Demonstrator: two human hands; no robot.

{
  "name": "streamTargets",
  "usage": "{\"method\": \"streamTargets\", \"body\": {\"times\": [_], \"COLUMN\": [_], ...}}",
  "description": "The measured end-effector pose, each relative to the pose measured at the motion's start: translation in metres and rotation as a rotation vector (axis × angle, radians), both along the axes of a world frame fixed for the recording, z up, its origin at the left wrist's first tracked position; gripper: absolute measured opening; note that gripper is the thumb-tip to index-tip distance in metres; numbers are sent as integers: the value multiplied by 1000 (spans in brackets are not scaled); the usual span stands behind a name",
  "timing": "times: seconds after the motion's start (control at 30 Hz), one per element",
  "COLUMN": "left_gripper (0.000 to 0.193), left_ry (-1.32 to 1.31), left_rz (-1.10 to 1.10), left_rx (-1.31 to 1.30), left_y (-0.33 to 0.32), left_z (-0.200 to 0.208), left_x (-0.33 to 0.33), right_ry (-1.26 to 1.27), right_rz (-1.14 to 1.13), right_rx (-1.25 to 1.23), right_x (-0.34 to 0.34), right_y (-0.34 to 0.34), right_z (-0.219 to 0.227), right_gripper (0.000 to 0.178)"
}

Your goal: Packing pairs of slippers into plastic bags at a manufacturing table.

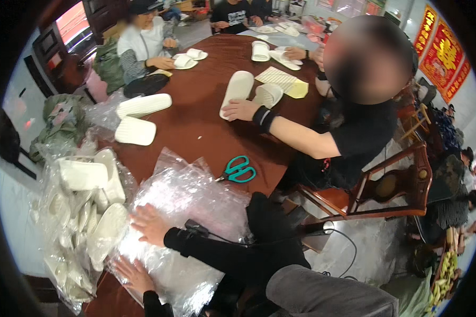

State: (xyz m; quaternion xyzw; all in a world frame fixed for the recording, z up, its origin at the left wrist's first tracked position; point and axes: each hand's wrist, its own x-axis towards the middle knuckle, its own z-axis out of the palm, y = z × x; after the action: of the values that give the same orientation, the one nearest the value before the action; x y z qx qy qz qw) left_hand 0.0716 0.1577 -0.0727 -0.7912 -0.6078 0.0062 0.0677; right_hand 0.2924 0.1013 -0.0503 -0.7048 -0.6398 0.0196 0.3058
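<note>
My left hand [135, 275] lies with fingers spread on a clear plastic sheet or bag [180, 269] at the near edge of the table. Just above it, my right hand [148, 226] rests on the same shiny plastic, its fingers stretched out and apart. Neither hand grips anything. Close to the fingertips is a clear bag [63, 211] full of cream slippers [107, 235]. Teal-handled scissors [237, 170] lie beyond the plastic, their blades partly under its edge.
A brown cloth [195, 138] covers the table. Two cream slippers [136, 130] lie at its left. On the right, a co-worker's hand [241, 110] touches a slipper [238, 87] by a yellow sheet [297, 89]. Another person [143, 45] sits across. A wooden chair [386, 187] stands right.
</note>
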Motion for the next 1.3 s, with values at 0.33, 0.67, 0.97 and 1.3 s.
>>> {"method": "streamTargets", "body": {"times": [0.33, 0.67, 0.97, 1.3], "left_gripper": [62, 66, 49, 20], "left_ry": [-133, -111, -729, -500], "left_rz": [-17, -33, 38, -255], "left_rx": [-65, -107, -93, 698], "left_y": [-7, -9, 29, 95], "left_z": [17, 18, 50, 141], "left_x": [9, -4, -34, -55], "right_ry": [-64, -179, -346, -386], "right_rz": [152, 335, 321, 320], "right_rx": [164, -324, -316, -389], "right_x": [18, -31, -28, -24], "right_y": [-118, -174, -167, -166], "right_z": [27, 55, 25, 25], "right_gripper": [57, 63, 63, 66]}}
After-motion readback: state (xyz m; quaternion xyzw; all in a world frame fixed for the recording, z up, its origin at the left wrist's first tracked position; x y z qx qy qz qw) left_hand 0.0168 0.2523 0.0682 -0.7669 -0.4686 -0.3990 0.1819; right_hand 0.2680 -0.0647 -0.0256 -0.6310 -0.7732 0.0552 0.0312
